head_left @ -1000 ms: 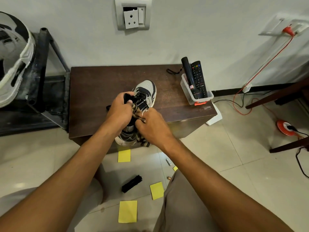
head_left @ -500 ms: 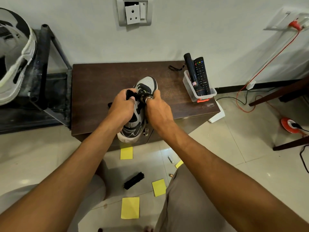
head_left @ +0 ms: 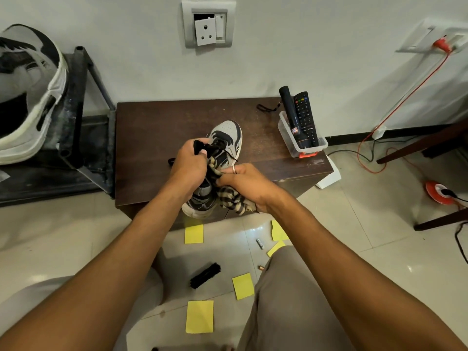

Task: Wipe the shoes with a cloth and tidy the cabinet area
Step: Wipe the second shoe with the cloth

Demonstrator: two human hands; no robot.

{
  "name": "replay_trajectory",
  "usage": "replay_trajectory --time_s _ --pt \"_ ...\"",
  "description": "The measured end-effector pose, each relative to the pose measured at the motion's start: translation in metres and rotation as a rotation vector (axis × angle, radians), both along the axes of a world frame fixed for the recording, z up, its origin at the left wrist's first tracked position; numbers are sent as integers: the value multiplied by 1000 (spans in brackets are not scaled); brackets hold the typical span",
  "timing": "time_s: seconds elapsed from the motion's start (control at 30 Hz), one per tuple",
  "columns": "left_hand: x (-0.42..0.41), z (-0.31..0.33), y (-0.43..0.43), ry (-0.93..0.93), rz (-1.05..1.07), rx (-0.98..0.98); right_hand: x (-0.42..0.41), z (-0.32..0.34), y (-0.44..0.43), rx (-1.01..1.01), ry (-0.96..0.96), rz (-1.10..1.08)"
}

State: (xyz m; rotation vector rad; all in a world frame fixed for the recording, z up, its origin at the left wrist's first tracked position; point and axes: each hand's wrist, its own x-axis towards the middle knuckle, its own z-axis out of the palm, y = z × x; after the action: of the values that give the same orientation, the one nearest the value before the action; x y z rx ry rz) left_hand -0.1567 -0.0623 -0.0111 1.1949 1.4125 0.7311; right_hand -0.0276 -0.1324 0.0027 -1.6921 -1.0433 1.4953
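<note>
We find the left hand [head_left: 188,171] curled round the collar and tongue of the grey, black and white shoe [head_left: 228,138]. The right hand [head_left: 247,182] has its fingers closed on a bunched checked cloth [head_left: 234,198], pressed against the shoe's right flank. The shoe points toe-first toward the wall over the dark cabinet [head_left: 152,127], with its heel out past the front edge. We cannot tell whether the sole rests on the top or is lifted clear of it, since both hands hide the contact. We judge the wiping to be under way, with the tidying not yet begun. The main risk is the one-handed hold: a firm stroke of the cloth pushes sideways against it, and the overhanging shoe could twist free and drop to the floor among the yellow notes [head_left: 200,316] and the black brush [head_left: 205,274]. A loose lace [head_left: 172,160] trails out on the left and might snag in the cloth or under a finger. A wide sweep of the right arm could also catch the clear tub [head_left: 288,140] holding the remote [head_left: 305,115] and the torch [head_left: 291,115]. It stands near the cabinet's right front corner and could be knocked off.
</note>
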Motion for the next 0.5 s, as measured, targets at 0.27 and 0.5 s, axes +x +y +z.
replay_trajectory --time_s 0.27,0.5 --pt "-17 13 12 206 -172 28 24 -19 -16 72 167 -398" --pt "-20 19 9 374 -143 145 30 -42 29 210 -402 -398"
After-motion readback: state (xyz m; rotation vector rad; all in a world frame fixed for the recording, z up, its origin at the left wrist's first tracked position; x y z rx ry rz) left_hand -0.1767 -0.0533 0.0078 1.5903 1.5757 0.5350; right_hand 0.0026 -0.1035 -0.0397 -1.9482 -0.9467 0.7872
